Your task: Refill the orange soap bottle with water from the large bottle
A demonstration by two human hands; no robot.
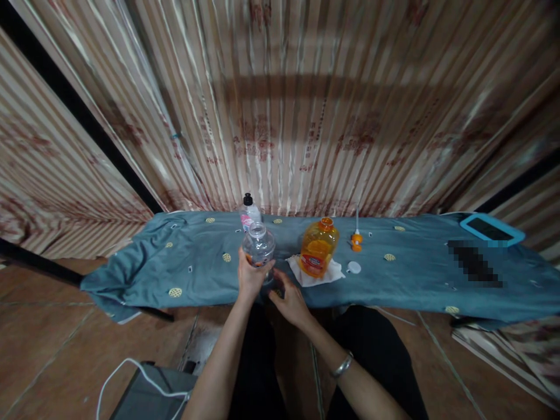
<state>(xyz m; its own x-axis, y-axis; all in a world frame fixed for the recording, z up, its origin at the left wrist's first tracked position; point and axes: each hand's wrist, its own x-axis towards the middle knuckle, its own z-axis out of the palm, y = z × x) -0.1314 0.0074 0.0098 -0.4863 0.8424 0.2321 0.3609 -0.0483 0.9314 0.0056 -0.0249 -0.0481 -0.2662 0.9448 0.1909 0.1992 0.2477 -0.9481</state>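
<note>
The left hand (252, 274) is wrapped around the clear bottle (261, 248), thumb across the near side, the uncapped neck rising above the fingers. The right hand (291, 300) sits low beside it, fingers loosely bent toward the bottle's base; I cannot tell whether they touch it or pinch something small.

For a good hold, keep the left grip firm but light, since thin plastic would likely buckle under a squeeze, and keep the open mouth upright. The right hand could best steady the base from below.

Just beyond the left hand stands the black-capped bottle (249, 217), partly covered by the clear one. Beyond the right hand and to its right, the amber bottle (318, 248), also uncapped, rests on a white cloth (301, 275); farther right lie a white disc (354, 268) and the orange pump (357, 240).

The clear bottle's base is hidden by the hands, so whether it rests on the table (201, 277) is unclear. Its label is mostly covered. Far right of both hands, a dark patch (475, 265) is pixelated beyond recognition.
</note>
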